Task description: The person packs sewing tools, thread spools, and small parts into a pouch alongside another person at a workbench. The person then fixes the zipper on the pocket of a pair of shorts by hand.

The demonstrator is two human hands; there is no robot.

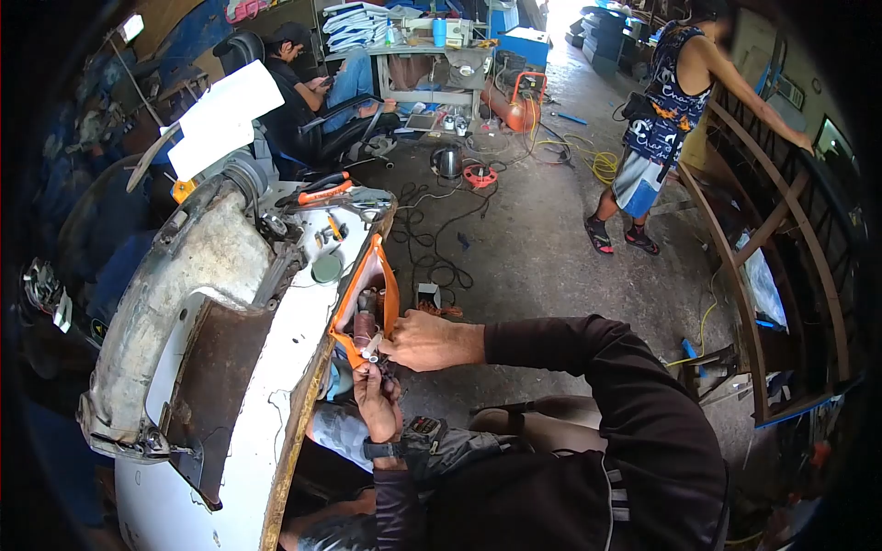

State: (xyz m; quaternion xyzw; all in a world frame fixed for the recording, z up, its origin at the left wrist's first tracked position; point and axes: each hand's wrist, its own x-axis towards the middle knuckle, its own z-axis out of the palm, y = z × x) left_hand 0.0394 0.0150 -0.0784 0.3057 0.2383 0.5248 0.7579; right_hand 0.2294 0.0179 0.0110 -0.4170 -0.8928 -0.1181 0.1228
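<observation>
Down by the tabletop's right edge, the left hand [377, 409] has its fingertips pinched at the near end of an orange pouch [390, 280]. The right hand [432, 340] meets the pouch from the other side, fingers curled beside a small pale piece [373, 345]; they crowd together there, so I can't tell whether it grasps that piece or the pouch's rim. The pouch gapes just outside the wooden edge, a maroon cylinder [365, 328] in its mouth. Along the left side of the white tabletop [246, 413] lies a worn sewing machine head [207, 262]. A green disc [326, 268] sits near the right edge, and orange-handled pliers [326, 193] lie toward the far right corner. Beyond, on the floor, a kettle [447, 163] stands next to a red reel [479, 177]. To the right, a standing person [675, 101] has an arm stretched to a wooden frame [774, 223]. Farther left, a seated person [292, 87] looks at a phone, and a back table carries another sewing machine [457, 33].
</observation>
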